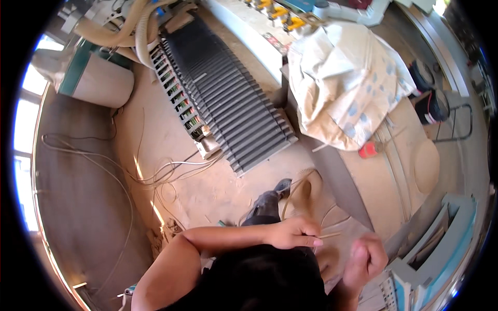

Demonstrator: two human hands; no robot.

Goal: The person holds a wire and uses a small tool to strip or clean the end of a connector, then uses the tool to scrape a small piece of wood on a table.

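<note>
nearest the fingers, on my feed, is a thin, pale tan strip (332, 235), just right of the left fingertips; i cannot tell whether they touch it or it lies below them. the bare left hand (294, 233) has its fingers curled and pressed together, the thumb laid straight along them; i cannot tell if anything slim is pinched there. the bare right hand (367, 258), a little lower and to the right, is folded into a fist, thumb against the bent fingers, its inside hidden from me.

just beyond the left fingers i see a dark-clad leg with a black shoe (283, 188), and beside it a slim yellowish hose (288, 199). farther past them stretches a long black ribbed cover (233, 103). up and right of both sets of fingers sits a crumpled off-white sheet with pale blue spots (350, 78), a small red object (368, 150) at its lower edge. right of the fist i have a pale grey and teal frame (452, 246).
</note>
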